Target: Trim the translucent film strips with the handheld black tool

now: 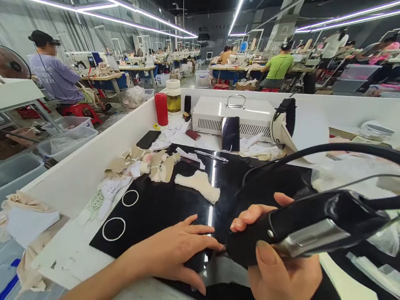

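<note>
My right hand is wrapped round a black handheld tool with a silver lever and a cable running off to the right. The tool's rounded black end points left over the board. Flat on the glossy black board, my left hand has its fingers spread, the fingertips near the tool's end. Dark material lies below and between the hands. Beyond my left hand rests a cream fabric piece. Two white rings show at the board's left side.
Tied beige bundles lie at the board's back left. Behind stand a white vented box, a phone, a red bottle and a jar. Cream sheet pieces lie at right. People sit at sewing tables beyond the low white wall.
</note>
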`<state>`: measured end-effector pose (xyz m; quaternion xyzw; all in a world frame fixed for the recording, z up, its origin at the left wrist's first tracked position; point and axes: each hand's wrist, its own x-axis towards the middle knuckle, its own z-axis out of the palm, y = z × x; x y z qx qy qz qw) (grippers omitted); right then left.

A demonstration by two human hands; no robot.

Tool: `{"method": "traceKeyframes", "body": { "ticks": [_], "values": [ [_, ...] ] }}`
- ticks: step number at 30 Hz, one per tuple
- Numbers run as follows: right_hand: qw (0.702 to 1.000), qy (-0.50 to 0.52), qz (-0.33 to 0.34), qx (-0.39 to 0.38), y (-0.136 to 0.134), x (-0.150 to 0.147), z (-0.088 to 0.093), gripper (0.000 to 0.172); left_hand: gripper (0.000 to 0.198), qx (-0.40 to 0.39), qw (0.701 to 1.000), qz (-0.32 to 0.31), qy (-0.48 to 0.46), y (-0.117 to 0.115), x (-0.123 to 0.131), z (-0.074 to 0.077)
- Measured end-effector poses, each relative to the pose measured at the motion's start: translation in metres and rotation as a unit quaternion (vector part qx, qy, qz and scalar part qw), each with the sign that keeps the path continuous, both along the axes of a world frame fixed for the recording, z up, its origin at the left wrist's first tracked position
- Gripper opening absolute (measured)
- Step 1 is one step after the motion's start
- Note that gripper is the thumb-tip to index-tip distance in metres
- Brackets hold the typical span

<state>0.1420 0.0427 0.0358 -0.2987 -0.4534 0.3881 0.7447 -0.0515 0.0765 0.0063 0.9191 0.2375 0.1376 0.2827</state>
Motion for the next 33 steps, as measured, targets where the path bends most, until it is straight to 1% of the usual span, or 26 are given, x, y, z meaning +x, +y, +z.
{"method": "traceKeyframes", "body": {
  "ticks": [6, 10, 14, 17, 22, 26, 30, 33],
  "values": [
    [1.0, -0.003, 0.008, 0.018, 0.001, -0.004, -0.003, 0.047, 0.079, -0.008, 1.0, -0.001, 0.01, 0.001, 0.0, -0.002],
    [1.0, -0.003, 0.013, 0.018, 0.0, -0.005, -0.006, 0.048, 0.083, -0.007, 1.0, -0.001, 0.017, 0.001, 0.0, -0.001],
    [1.0, -0.015, 0.0, 0.014, 0.001, -0.004, -0.007, 0.046, 0.083, -0.007, 1.0, -0.005, 0.013, 0.001, 0.0, 0.0],
    [1.0, -0.019, 0.008, 0.011, 0.001, -0.004, -0.007, 0.045, 0.082, -0.022, 1.0, -0.005, 0.012, 0.003, 0.0, -0.001],
    [0.999, 0.012, 0.034, 0.0, -0.007, -0.007, -0.005, 0.044, 0.091, -0.074, 0.997, -0.018, 0.022, 0.007, -0.002, -0.001],
    [0.999, 0.029, 0.043, -0.01, -0.013, -0.01, -0.007, 0.046, 0.098, -0.083, 0.996, -0.023, 0.025, 0.007, -0.002, 0.001],
    [0.998, 0.02, 0.059, 0.012, -0.012, -0.009, -0.01, 0.047, 0.095, -0.09, 0.995, -0.021, 0.024, 0.008, 0.001, 0.0],
    [0.998, 0.029, 0.049, 0.005, -0.01, -0.01, -0.01, 0.046, 0.094, -0.087, 0.996, -0.02, 0.024, 0.01, -0.001, -0.002]
  ]
}}
